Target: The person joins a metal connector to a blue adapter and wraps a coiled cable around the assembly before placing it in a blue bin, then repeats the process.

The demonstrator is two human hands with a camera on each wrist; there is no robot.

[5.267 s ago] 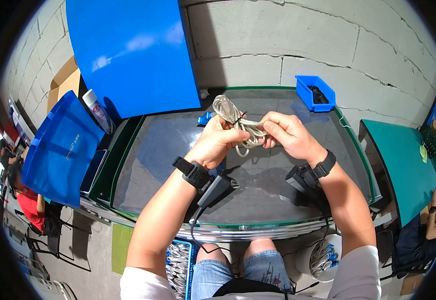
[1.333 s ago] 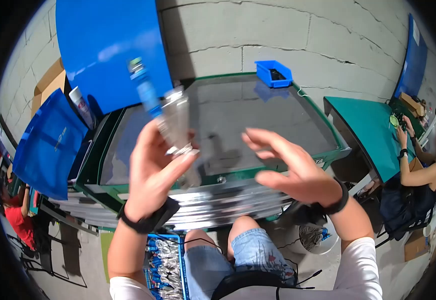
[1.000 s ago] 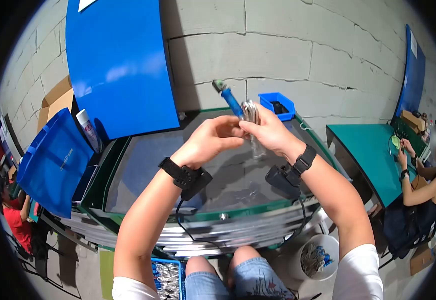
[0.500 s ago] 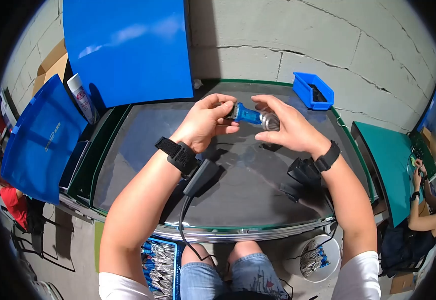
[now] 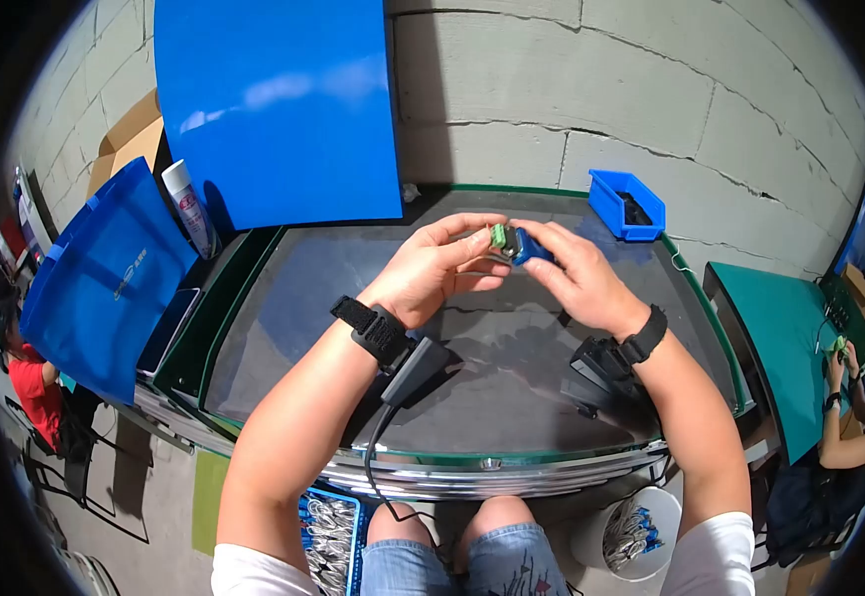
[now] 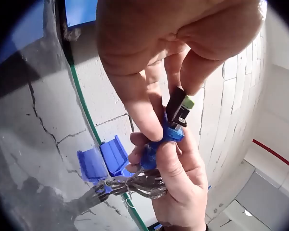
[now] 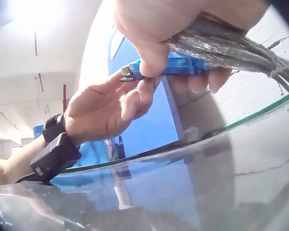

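One translucent blue plastic connector is above the dark, green-edged table, gripped by the curled right hand; the left hand pinches its green-and-black end piece, best kept square

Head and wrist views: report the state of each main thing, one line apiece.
Blue connector: held up, green-and-black end sticking out
Silvery cable: coiled, tied
Left hand: pinching the connector's end
Right hand: gripping the connector and cable
Small blue bin: open-topped, holding black items
White bucket: open, holding cable bundles
Blue crate: open, holding silver coils
Spray can: standing, white cap on
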